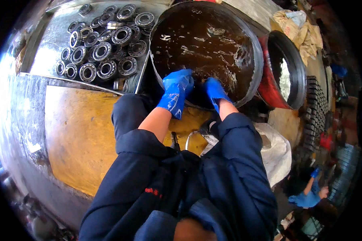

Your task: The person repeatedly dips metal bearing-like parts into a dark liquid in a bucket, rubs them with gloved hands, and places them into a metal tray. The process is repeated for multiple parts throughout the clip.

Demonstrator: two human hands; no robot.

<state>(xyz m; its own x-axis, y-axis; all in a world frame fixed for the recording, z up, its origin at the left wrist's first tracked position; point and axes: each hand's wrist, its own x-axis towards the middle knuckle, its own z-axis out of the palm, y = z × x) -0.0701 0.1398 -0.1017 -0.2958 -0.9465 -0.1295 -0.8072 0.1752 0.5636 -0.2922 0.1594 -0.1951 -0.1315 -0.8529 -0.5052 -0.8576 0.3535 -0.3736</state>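
A wide round metal drum (256, 60) filled with dark brown liquid stands in front of me. My left hand (178, 83), in a wet blue rubber glove, is over the drum's near side with its fingers curled closed. Whatever it grips, if anything, is hidden. Close by on the right, my right hand (216, 90), gloved in blue too, reaches down over the near rim. Its fingers are hidden. Pale streaks of foam and ripples (213, 52) cross the liquid's surface around the hands.
Many steel roller bearings (101, 51) are heaped on a metal tray (48, 60) at the left. A red drum (269, 82) stands to the right, with stacked metal parts (315, 108) beyond. A white sack (275, 154) lies near my right leg. Another person (309, 197) works at far right.
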